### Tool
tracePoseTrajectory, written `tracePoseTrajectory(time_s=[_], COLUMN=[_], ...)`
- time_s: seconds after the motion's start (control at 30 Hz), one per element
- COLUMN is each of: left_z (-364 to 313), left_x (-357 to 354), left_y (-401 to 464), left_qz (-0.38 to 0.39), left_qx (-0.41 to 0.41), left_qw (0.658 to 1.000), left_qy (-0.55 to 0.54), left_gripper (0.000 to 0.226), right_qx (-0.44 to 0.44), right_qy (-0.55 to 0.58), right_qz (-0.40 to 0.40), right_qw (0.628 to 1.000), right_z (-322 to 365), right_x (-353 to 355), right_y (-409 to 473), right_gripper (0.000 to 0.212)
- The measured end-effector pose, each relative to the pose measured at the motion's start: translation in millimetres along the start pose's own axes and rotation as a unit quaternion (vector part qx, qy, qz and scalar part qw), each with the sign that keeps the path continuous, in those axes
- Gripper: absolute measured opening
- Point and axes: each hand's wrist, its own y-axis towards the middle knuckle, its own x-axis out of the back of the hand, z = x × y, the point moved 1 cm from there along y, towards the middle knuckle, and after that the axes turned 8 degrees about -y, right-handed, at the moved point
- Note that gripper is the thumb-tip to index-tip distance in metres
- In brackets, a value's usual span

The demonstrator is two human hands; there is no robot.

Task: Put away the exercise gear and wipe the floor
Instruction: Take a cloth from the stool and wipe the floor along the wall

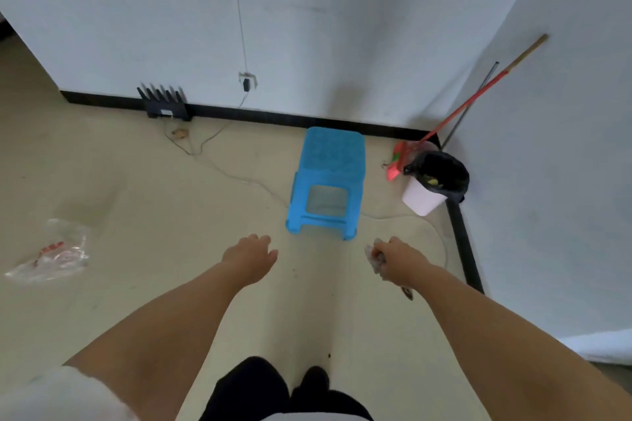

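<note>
Reached low in frame: left hand (251, 258) loosely curled, empty; right hand (398, 261) pinched a crumpled wipe (373, 258). Best carried right to bin (436, 181), dropped squarely inside.

The one camera sits on my head, looking forward and steeply down over my outstretched arms at the floor (171, 202). Its wide angle takes in the room's corner, both walls bending outward, my feet at the bottom edge.
</note>
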Motion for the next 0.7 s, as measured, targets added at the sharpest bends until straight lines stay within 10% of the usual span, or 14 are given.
tracePoseTrajectory(time_s=[0.7], left_z=[-65], left_x=[84], left_y=[398], left_qz=[0.101], left_qx=[-0.028], left_qw=[0.994], left_qy=[-0.025], left_gripper=[0.043], right_qx=[0.005], right_qy=[0.105], right_qz=[0.058], right_qw=[0.993], right_z=[-65], right_x=[111], right_y=[400], right_gripper=[0.012])
